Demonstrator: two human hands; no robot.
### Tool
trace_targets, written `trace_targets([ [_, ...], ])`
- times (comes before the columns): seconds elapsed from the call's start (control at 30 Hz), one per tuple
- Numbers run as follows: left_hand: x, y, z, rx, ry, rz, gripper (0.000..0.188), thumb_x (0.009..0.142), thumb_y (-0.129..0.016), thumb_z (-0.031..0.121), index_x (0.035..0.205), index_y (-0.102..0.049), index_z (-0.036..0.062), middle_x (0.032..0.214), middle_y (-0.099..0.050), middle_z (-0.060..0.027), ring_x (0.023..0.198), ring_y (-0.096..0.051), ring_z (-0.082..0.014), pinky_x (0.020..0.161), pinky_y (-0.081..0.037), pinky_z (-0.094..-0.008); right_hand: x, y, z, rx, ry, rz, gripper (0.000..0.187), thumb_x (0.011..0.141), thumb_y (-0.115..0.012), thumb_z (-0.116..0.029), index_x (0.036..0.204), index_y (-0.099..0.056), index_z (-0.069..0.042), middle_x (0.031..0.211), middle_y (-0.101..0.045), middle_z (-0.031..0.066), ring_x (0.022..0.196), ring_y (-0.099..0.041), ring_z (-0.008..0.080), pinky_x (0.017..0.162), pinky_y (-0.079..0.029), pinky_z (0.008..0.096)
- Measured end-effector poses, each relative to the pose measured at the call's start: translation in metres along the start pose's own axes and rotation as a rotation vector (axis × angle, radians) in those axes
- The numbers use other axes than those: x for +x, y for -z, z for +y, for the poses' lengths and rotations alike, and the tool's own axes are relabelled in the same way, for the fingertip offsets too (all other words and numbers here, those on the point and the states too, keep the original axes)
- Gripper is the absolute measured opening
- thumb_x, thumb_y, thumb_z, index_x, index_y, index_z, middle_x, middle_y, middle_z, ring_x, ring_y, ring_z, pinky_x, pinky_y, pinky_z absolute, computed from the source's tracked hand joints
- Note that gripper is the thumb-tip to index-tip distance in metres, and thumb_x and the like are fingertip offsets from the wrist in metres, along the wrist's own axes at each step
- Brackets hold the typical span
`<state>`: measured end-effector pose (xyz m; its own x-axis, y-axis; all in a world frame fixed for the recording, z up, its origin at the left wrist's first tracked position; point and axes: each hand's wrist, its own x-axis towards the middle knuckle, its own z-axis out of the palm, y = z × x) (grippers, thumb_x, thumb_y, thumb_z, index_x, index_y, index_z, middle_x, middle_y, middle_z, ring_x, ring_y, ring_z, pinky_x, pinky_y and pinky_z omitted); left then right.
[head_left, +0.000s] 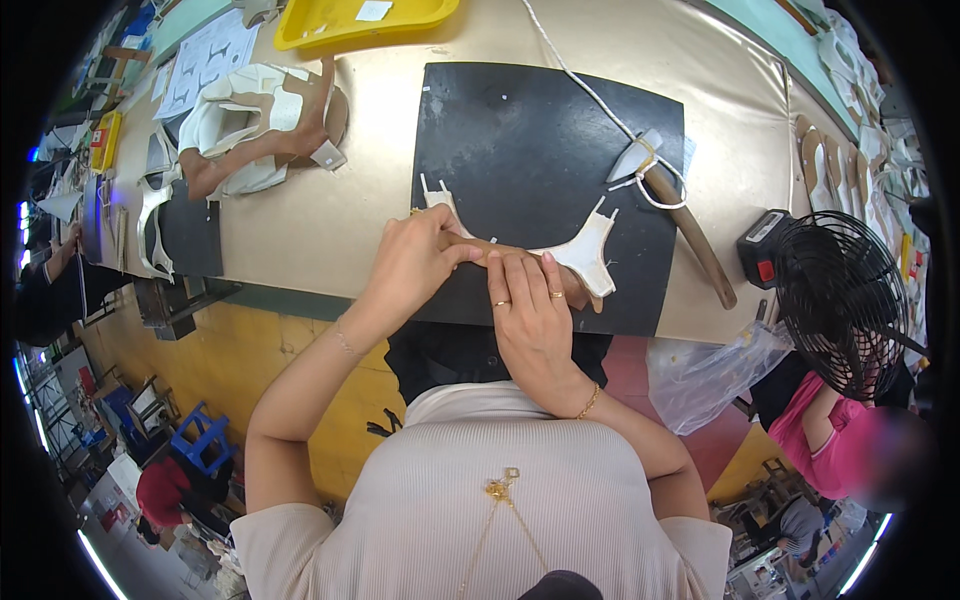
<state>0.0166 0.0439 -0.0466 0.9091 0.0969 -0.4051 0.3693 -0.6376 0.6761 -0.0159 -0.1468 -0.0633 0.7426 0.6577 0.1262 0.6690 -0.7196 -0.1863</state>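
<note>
A shoe upper piece (585,254), white on the side facing me with brown leather along its near edge, lies across a black mat (540,130). Its two forked ends with thin prongs spread to the left and right. My left hand (415,252) pinches the brown leather strip near the middle, thumb against fingertips. Beside it, my right hand (530,305) lies flat on the same strip, its fingers stretched out and pressing down. The fingers hide part of the strip. Right of the piece rests a hammer (693,235) with a wooden handle and a white cord looped around it.
A bundle of brown and white upper pieces (250,125) lies at the left, near a printed sheet (208,62). A yellow tray (365,25) stands at the back. On the right are a black fan (840,300), a clear plastic bag (705,375) and a person in pink (815,445).
</note>
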Motion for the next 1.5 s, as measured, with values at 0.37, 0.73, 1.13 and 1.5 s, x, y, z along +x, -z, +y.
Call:
trace_targets([
  [0.37, -0.003, -0.011, -0.003, 0.082, -0.115, 0.117, 0.030, 0.079, -0.084, 0.017, 0.087, -0.062, -0.0026, 0.075, -0.065, -0.0174, 0.066, -0.065, -0.0322, 0.064, -0.050, -0.0395, 0.002, 0.001, 0.001, 0.029, -0.002, 0.012, 0.052, 0.084, -0.060, -0.014, 0.134, -0.058, 0.003, 0.120, -0.058, 0.0139, 0.121, -0.055, 0.0257, 0.120, -0.031, 0.0475],
  [0.73, -0.033, -0.003, -0.020, 0.172, -0.338, 0.203, 0.019, 0.085, -0.075, 0.008, 0.096, -0.061, 0.0002, 0.092, -0.059, -0.0140, 0.091, -0.058, -0.0347, 0.081, -0.047, -0.0430, 0.005, 0.005, 0.000, -0.069, 0.033, -0.026, 0.052, 0.085, -0.061, -0.016, 0.133, -0.059, 0.003, 0.119, -0.058, 0.0123, 0.119, -0.055, 0.0246, 0.119, -0.030, 0.0497],
  [1.13, -0.018, 0.002, -0.019, 0.230, -0.320, 0.155, 0.016, 0.090, -0.068, 0.009, 0.084, -0.056, 0.0006, 0.079, -0.058, -0.0140, 0.079, -0.056, -0.0364, 0.077, -0.043, -0.0440, 0.004, 0.004, 0.000, -0.031, 0.017, -0.040, 0.052, 0.085, -0.060, -0.015, 0.134, -0.059, 0.003, 0.117, -0.059, 0.0131, 0.118, -0.056, 0.0253, 0.120, -0.030, 0.0491],
  [1.5, -0.016, -0.007, -0.017, 0.265, -0.321, 0.232, 0.012, 0.088, -0.069, 0.007, 0.086, -0.059, 0.0008, 0.076, -0.059, -0.0129, 0.076, -0.059, -0.0344, 0.075, -0.045, -0.0447, 0.004, 0.004, -0.001, -0.040, 0.040, -0.034, 0.053, 0.085, -0.059, -0.014, 0.134, -0.058, 0.006, 0.119, -0.060, 0.0155, 0.121, -0.056, 0.0274, 0.121, -0.028, 0.0498],
])
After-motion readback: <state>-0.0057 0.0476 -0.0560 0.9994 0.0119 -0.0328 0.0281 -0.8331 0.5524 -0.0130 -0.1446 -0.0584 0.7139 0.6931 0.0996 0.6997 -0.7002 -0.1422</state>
